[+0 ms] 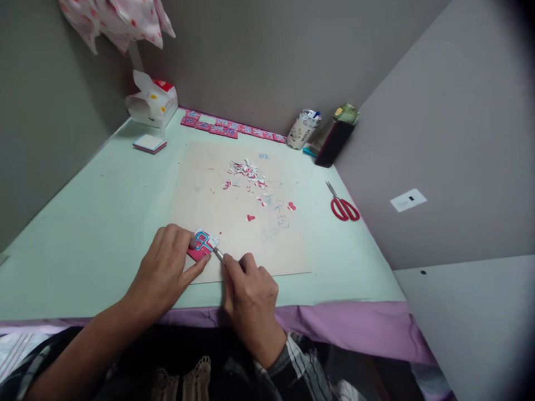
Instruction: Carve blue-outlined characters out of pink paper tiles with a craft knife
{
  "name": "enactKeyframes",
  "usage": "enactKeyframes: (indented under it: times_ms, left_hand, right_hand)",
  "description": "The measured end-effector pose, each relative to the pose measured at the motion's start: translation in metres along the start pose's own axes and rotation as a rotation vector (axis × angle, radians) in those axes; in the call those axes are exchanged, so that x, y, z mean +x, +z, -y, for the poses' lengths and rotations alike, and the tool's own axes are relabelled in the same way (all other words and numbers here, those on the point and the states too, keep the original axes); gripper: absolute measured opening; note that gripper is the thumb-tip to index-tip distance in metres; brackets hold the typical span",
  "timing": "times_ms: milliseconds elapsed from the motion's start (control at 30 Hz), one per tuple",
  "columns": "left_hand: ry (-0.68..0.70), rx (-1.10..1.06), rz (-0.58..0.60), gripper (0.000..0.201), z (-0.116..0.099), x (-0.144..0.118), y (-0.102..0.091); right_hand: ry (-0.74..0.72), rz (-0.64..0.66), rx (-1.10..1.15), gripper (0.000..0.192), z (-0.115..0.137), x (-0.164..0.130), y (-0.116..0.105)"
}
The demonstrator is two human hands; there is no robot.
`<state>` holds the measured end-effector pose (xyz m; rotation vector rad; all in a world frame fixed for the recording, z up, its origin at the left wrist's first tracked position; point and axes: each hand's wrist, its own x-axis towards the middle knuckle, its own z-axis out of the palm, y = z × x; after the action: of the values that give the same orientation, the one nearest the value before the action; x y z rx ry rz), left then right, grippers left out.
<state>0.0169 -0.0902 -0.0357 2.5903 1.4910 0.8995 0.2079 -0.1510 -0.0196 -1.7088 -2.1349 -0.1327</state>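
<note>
My left hand (165, 267) pins a small pink card (200, 252) with a blue-outlined character to the board, its fingers at the card's left and lower edges. In my right hand (253, 289), a slim metal craft knife (219, 254) is pinched like a pen, its tip touching the card's right side. White surface bits lift there. Beneath lies a pale cutting board (234, 262) marked with faint blue writing. Farther up on it sits a heap of white and red paper scraps (246, 170), with a few red pieces (251, 218) scattered nearer.
Red-handled scissors (343, 209) lie on the right. At the back are a row of pink character cards (217, 128), a pen can (301, 131), a dark phone-like slab (334, 143) by a green bottle (346, 113), and a white box (154, 106). A card stack (149, 143) sits left.
</note>
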Motion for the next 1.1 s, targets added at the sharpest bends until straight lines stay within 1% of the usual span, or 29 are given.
enactKeyframes:
  times_ms: [133, 300, 433, 567, 833, 1000, 1100]
  left_hand:
    - [-0.009, 0.011, 0.003, 0.019, 0.000, 0.000, 0.000]
    - [0.009, 0.008, 0.003, 0.020, 0.001, 0.000, 0.001]
    - [0.026, 0.039, -0.009, 0.020, 0.001, 0.000, 0.002]
    - [0.012, 0.054, -0.001, 0.020, 0.000, 0.000, 0.002]
    - [-0.009, -0.004, 0.033, 0.020, 0.003, 0.000, 0.000]
    - [-0.066, -0.071, 0.040, 0.016, 0.003, 0.001, -0.001]
    - [-0.098, -0.110, 0.046, 0.017, 0.004, 0.002, -0.004]
  right_hand:
    - [0.001, 0.031, -0.009, 0.026, 0.000, 0.002, -0.001]
    - [0.009, 0.007, 0.007, 0.028, -0.004, -0.002, -0.002]
    - [-0.004, -0.001, 0.004, 0.026, -0.002, 0.004, -0.001]
    - [-0.016, 0.015, 0.014, 0.025, -0.003, 0.009, -0.002]
    - [-0.049, 0.003, 0.016, 0.030, -0.013, 0.003, -0.005]
    - [-0.093, 0.041, 0.002, 0.029, -0.014, 0.014, -0.006]
    - [-0.110, 0.087, -0.003, 0.024, -0.018, 0.020, -0.007]
